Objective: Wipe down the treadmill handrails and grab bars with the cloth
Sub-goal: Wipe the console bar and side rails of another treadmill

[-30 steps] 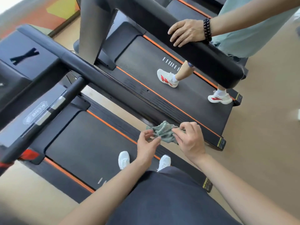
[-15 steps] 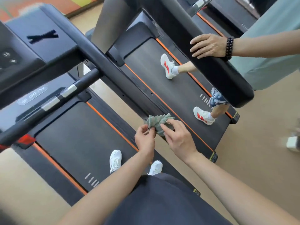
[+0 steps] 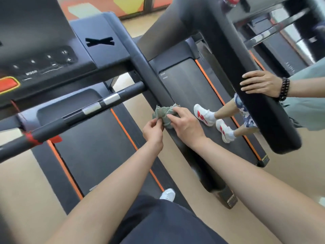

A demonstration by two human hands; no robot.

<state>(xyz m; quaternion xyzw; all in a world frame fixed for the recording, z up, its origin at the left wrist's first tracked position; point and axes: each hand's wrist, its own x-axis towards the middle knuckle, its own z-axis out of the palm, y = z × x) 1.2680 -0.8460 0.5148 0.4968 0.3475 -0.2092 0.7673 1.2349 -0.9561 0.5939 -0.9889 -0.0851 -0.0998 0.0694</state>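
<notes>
The treadmill (image 3: 91,147) stretches beneath both grips. Its black handrail (image 3: 144,67) runs directly under them, and its grab bar (image 3: 98,106) lies well to their left. On the neighbouring treadmill (image 3: 184,81), to their right, another person's hand (image 3: 262,83) rests on a thick rail (image 3: 267,117). The right grip (image 3: 186,124) and left grip (image 3: 153,132) both pinch the crumpled green cloth (image 3: 162,111), bunched over the handrail between them.
</notes>
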